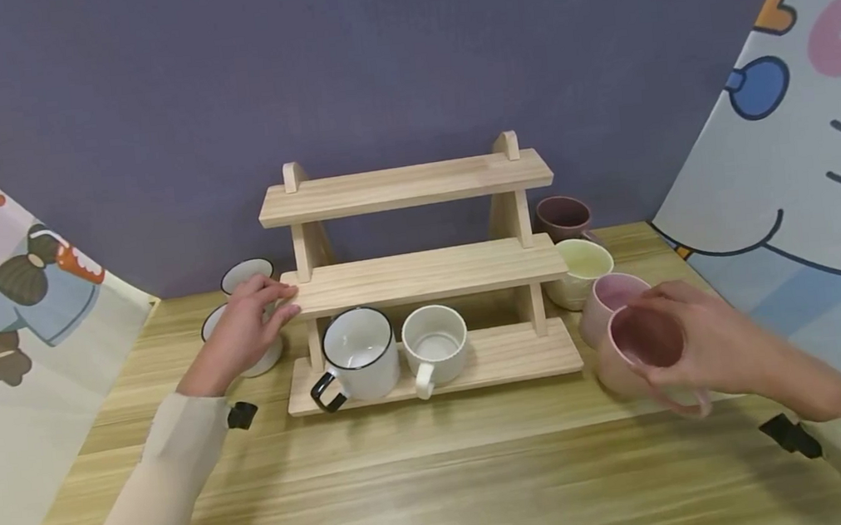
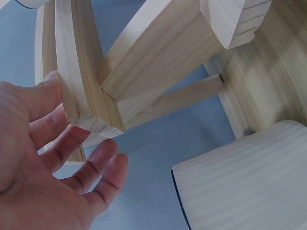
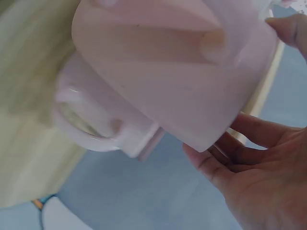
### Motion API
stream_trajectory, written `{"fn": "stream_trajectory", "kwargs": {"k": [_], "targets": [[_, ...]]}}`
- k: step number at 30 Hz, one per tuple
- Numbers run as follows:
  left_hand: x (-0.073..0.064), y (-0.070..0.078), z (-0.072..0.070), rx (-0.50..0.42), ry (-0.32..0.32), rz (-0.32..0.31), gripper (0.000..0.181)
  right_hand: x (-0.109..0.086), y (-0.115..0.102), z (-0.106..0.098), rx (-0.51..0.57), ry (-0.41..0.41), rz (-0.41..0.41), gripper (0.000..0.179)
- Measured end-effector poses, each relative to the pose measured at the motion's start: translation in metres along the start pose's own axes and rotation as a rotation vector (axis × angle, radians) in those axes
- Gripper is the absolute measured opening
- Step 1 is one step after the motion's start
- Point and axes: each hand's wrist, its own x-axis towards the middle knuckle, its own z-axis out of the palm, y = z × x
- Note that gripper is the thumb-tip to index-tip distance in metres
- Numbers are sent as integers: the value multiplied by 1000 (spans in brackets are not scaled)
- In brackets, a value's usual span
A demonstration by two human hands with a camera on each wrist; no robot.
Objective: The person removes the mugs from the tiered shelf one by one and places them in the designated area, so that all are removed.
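My left hand [image 1: 245,321] pinches the left end of the middle board of a three-tier wooden shelf [image 1: 422,275]. In the left wrist view, the thumb lies on one face of that board, with the other fingers loosely bent by its end. My right hand [image 1: 705,342] grips a pink mug [image 1: 620,366] by its upper body, its handle towards the front right. Behind it stands a lighter pink mug [image 1: 596,314], also seen in the right wrist view with its handle. On the bottom board sit a white mug with a black rim [image 1: 366,376] and a cream-white mug [image 1: 446,367].
Right of the shelf stand a pale yellow mug [image 1: 569,289] and a dark mauve mug [image 1: 550,222]. Two black-rimmed white mugs stand at the left, the front one [image 1: 267,359] partly hidden by my left hand. A grey-blue wall [image 1: 388,65] rises behind the wooden table [image 1: 411,497].
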Motion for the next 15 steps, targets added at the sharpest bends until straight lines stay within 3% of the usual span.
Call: {"fn": "stream_trajectory", "kwargs": {"k": [7, 15], "targets": [[0, -1, 0, 1, 1, 7, 27, -17, 7, 10, -18, 12, 33, 71], [0, 1, -1, 4, -10, 0, 27, -21, 10, 13, 23, 21, 79, 69]]}}
